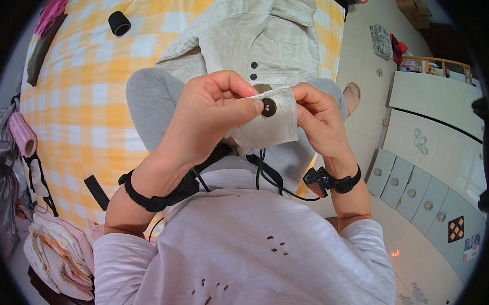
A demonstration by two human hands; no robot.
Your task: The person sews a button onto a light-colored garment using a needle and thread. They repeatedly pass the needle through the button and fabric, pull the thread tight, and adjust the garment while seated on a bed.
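Between my two hands a pale linen garment edge (282, 126) is stretched out, with a dark brown button (268, 107) on it. My left hand (222, 104) pinches the cloth at its upper left, the thumb tip touching the button's left rim. The cloth's right edge is gripped by the thumb and fingers of my right hand (318, 114). Light thread shows in the middle of the button. Beyond my hands, the rest of the light linen garment (239, 34) lies over the bed, with two dark buttons (253, 70) on its front. No needle can be made out.
A black thread spool (119, 24) lies on the yellow checked bedspread (99, 97). A dark flat object (96, 193) rests near my left elbow. Black cables (263, 172) hang by my waist. Folded cloths (59, 258) are at lower left, and a white drawer cabinet (427, 132) stands at right.
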